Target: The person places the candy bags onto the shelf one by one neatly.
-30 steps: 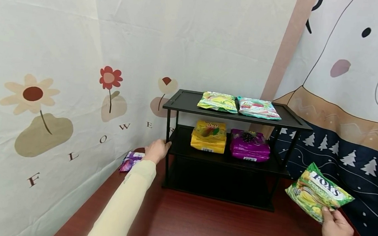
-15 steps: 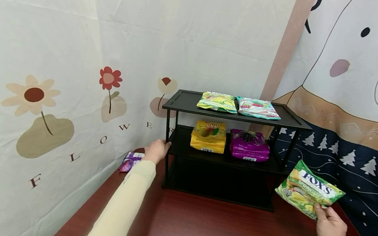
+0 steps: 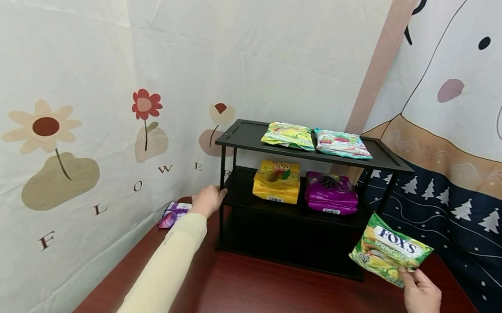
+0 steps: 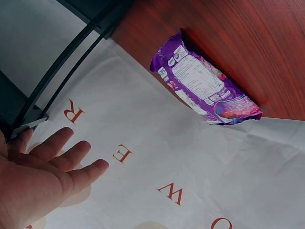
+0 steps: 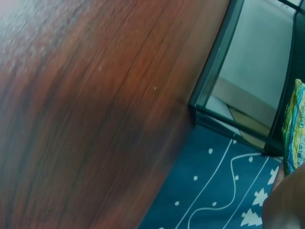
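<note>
A green and yellow Fox's candy bag (image 3: pixel 390 250) is pinched at its lower right corner by my right hand (image 3: pixel 423 300), held up in front of the shelf's right end. In the right wrist view only a strip of the candy bag (image 5: pixel 296 131) shows at the right edge. My left hand (image 3: pixel 207 201) grips the black shelf rack (image 3: pixel 247 208) at its left front post, level with the middle shelf. In the left wrist view the left hand (image 4: pixel 47 179) has its thumb side at the post, the other fingers spread.
On the top shelf lie a yellow-green candy bag (image 3: pixel 290 135) and a teal-pink bag (image 3: pixel 343 144). The middle shelf carries a yellow bag (image 3: pixel 277 181) and a purple bag (image 3: pixel 331 194). A purple packet (image 3: pixel 173 215) lies left on the red-brown table (image 3: pixel 284 301), by the wall.
My right hand has moved left with the Fox's candy bag, from beside the shelf rack to overlapping its right front corner. The left hand stays at the post.
</note>
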Tool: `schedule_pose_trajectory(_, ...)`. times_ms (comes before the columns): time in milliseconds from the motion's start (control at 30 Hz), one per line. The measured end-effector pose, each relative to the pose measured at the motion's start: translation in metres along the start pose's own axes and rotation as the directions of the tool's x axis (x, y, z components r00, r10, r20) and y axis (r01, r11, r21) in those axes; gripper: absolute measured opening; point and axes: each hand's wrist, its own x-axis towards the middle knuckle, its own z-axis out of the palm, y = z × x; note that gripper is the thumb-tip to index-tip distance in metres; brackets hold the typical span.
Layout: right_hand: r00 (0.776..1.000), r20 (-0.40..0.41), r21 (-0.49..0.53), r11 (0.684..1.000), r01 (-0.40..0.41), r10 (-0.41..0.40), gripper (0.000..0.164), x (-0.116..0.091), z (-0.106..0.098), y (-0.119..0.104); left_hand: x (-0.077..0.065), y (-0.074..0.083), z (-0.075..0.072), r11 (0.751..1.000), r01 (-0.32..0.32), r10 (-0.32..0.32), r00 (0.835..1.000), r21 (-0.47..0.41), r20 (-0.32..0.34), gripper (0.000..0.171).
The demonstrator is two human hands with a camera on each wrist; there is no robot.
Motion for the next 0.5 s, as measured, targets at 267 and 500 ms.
schedule_pose_trajectory(267, 0.994, 0.093, -0.081, 0.994, 0.073, -0.065, 0.032, -0.009, 0.012, 0.000, 0.001, -0.001, 0.000, 1.000, -0.005, 0.005, 1.000, 0.000, 0.001, 0.048)
schedule_pose_trajectory(500, 0.980, 0.172, -0.091, 0.990, 0.112, -0.095, 0.033, -0.016, 0.021, 0.001, 0.000, -0.001, 0.000, 1.000, -0.010, 0.010, 1.000, -0.003, -0.004, 0.046)
